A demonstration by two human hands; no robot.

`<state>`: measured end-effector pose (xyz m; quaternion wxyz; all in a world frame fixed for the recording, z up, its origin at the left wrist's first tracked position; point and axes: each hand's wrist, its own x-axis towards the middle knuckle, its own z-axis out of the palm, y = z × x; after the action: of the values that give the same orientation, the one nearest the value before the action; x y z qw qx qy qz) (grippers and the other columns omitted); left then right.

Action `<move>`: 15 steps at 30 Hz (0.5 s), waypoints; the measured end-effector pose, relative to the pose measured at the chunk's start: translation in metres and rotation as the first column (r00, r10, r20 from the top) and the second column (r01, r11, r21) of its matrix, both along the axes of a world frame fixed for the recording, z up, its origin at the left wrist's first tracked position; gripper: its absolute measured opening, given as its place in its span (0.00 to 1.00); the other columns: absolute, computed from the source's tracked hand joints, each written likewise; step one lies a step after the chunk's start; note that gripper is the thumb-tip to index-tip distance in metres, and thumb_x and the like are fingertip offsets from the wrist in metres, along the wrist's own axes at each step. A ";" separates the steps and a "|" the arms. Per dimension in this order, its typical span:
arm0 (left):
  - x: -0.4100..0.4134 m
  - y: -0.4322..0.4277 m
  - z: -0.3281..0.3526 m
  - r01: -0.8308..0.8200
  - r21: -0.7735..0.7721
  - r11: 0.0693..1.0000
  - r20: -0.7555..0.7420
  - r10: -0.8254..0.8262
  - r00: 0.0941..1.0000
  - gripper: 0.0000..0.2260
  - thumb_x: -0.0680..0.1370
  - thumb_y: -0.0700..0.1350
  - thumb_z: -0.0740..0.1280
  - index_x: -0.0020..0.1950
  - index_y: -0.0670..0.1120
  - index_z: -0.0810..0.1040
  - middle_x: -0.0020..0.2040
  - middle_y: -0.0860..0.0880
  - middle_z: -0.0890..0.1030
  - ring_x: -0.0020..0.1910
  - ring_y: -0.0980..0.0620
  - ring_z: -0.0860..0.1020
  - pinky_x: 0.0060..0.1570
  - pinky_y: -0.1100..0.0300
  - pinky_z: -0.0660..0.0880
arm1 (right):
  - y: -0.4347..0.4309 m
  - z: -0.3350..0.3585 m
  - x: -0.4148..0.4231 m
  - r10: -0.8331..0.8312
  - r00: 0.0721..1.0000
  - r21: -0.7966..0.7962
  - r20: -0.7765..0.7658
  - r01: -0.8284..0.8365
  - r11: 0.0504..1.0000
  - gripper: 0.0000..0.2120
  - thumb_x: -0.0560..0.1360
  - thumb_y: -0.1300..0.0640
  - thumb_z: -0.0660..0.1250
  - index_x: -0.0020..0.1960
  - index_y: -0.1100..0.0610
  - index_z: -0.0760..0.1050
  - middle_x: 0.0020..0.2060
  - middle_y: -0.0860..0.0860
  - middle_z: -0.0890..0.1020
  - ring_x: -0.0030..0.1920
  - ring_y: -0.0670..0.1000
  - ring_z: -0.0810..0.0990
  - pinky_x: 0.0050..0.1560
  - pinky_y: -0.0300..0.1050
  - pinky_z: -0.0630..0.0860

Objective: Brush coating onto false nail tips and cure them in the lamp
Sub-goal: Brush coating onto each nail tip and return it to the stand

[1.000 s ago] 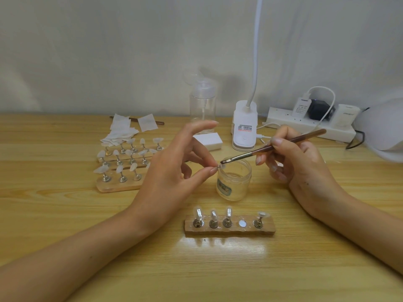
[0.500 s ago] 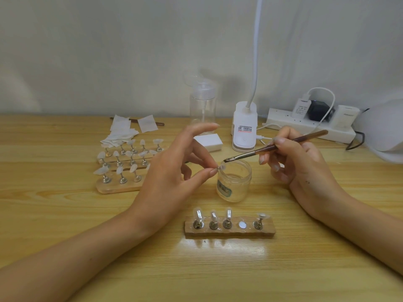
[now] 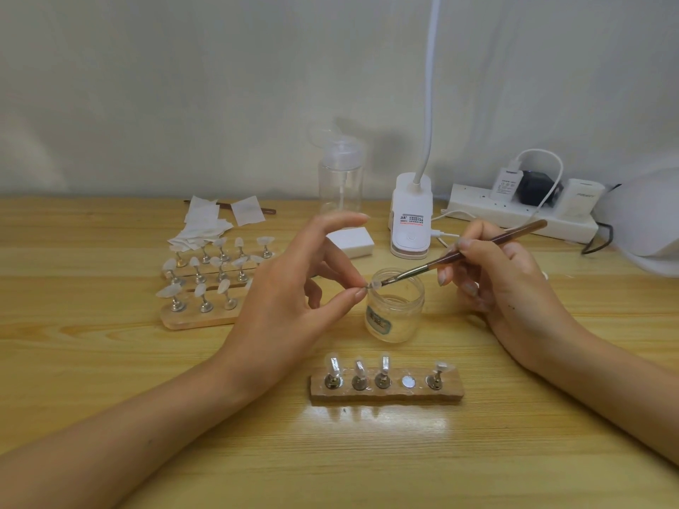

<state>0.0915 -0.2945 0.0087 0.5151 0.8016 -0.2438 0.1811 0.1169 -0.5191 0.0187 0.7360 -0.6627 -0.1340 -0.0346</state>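
Note:
My left hand (image 3: 294, 292) pinches a small metal stand with a clear nail tip (image 3: 374, 285) between thumb and middle finger, just over the rim of an open clear jar (image 3: 395, 306). My right hand (image 3: 499, 277) grips a brown-handled brush (image 3: 463, 253) like a pen, its bristles touching the nail tip. In front lies a wooden holder block (image 3: 385, 393) with several stands carrying tips and one bare magnet spot. The white curing lamp (image 3: 646, 222) sits at the far right edge, partly cut off.
Two more wooden blocks with several nail tips (image 3: 205, 284) stand at the left, with white wipes (image 3: 205, 222) behind them. A clear pump bottle (image 3: 341, 178), a white sponge block (image 3: 351, 241), a clip desk lamp (image 3: 410, 222) and a power strip (image 3: 521, 214) line the back.
The brush tip dipped slightly from above the jar rim and came back against the nail tip. Both hands stayed nearly in place.

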 end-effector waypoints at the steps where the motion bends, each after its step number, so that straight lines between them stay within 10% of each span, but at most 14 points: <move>1: 0.000 0.000 0.000 0.001 -0.001 1.000 0.000 -0.001 1.000 0.28 0.75 0.35 0.74 0.70 0.55 0.71 0.43 0.57 0.82 0.49 0.55 0.83 0.36 0.58 0.76 | 0.000 0.000 0.000 0.007 1.000 0.018 0.007 -0.007 1.000 0.14 0.81 0.59 0.60 0.36 0.51 0.70 0.30 0.52 0.80 0.27 0.43 0.67 0.24 0.34 0.60; 15: 0.005 0.003 -0.005 0.090 -0.105 0.990 -0.110 -0.102 0.989 0.27 0.75 0.39 0.74 0.70 0.55 0.72 0.41 0.51 0.82 0.47 0.52 0.84 0.37 0.53 0.78 | 0.001 0.000 -0.002 0.045 0.998 -0.017 0.046 -0.044 0.999 0.12 0.78 0.58 0.61 0.36 0.51 0.71 0.31 0.54 0.80 0.27 0.44 0.68 0.24 0.34 0.61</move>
<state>0.0969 -0.2914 0.0035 0.5759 0.7711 -0.2427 0.1215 0.1149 -0.5179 0.0192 0.7278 -0.6646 -0.1660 -0.0325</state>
